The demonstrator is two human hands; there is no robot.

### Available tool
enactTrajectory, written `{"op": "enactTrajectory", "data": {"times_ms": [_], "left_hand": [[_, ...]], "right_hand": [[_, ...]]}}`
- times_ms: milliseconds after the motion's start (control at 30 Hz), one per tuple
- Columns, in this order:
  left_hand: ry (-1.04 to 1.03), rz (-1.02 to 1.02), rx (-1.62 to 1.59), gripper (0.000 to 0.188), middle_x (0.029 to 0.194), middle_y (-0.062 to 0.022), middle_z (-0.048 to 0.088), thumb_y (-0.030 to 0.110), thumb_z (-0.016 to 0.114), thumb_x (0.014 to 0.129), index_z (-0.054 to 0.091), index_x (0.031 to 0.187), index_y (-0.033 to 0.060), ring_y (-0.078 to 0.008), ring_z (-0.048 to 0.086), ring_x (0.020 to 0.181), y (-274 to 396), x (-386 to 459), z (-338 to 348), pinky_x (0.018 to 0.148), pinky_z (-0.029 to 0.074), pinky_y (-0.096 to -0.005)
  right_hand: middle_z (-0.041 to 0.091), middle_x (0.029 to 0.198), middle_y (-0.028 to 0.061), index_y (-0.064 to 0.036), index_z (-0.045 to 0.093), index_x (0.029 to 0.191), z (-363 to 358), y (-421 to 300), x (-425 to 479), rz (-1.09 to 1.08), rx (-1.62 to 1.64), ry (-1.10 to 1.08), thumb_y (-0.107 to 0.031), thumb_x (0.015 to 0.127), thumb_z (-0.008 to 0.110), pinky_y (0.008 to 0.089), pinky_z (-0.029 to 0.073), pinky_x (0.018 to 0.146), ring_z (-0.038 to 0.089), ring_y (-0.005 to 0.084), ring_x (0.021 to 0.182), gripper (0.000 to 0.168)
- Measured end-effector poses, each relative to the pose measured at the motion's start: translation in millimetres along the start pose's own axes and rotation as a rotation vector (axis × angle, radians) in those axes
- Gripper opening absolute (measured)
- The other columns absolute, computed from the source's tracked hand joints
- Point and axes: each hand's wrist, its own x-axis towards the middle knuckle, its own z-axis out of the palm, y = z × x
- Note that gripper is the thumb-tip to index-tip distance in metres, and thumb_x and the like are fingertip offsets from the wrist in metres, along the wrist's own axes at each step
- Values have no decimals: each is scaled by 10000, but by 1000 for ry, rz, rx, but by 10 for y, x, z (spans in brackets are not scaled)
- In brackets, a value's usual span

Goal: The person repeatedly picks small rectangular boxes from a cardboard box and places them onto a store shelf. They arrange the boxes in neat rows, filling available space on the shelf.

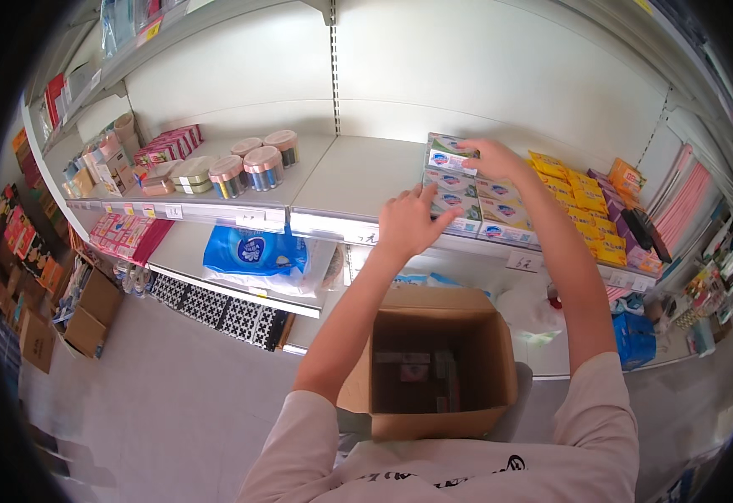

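Small soap boxes stand in two rows on a white shelf (354, 170). The left row has green-marked boxes (451, 182); yellow-marked boxes (502, 210) stand to its right. At the back left, a soap box (445, 153) sits higher than those in front. My right hand (495, 162) holds that box at its right end, fingers over the top and thumb by the front. My left hand (412, 220) is at the front left corner of the green-marked row, fingers spread, holding nothing; whether its fingertips touch the boxes cannot be told. Below my arms, an open cardboard box (442, 302) contains several small boxes.
Yellow packets (593, 214) and purple packs (630, 251) fill the shelf's right end. Clear jars with pink lids (263, 166) stand left of the shelf joint. A blue bag (256, 251) lies on the lower shelf. Another cardboard carton (93, 308) stands on the floor at left.
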Motion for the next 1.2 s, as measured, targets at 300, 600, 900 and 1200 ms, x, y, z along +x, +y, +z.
{"op": "enactTrajectory", "data": {"times_ms": [300, 600, 900, 1200], "left_hand": [[10, 21, -19, 801, 963, -160, 699, 689, 636, 834, 637, 1202, -22, -325, 704, 859, 13, -16, -44, 735, 546, -417], [1, -7, 30, 744, 1047, -136, 727, 630, 672, 847, 639, 1253, 7, -331, 705, 902, -24, -52, -54, 786, 557, -432], [88, 76, 14, 682, 1154, -194, 690, 517, 747, 836, 615, 1273, 10, -396, 657, 1034, -62, -2, -33, 880, 534, -468], [-461, 198, -351, 171, 888, -105, 696, 116, 682, 873, 667, 1038, 71, -331, 677, 840, 775, -1171, 30, 766, 539, -421]], "right_hand": [[630, 1319, 145, -190, 633, 1317, 319, 293, 686, 78, -276, 233, -239, 930, 680, 449, 504, 971, 621, 330, 1169, 393], [608, 1364, 99, -221, 653, 1312, 260, 83, 811, 285, -234, 99, -197, 895, 682, 477, 465, 1037, 556, 296, 1274, 418], [686, 1221, 131, -127, 580, 1351, -60, -638, -658, -23, -125, 610, -168, 999, 523, 527, 405, 1050, 626, 316, 1165, 360], [736, 860, 122, -64, 686, 1020, 1725, -1357, -3423, 429, 700, 3, -98, 932, 540, 428, 549, 729, 694, 351, 803, 174]]}}
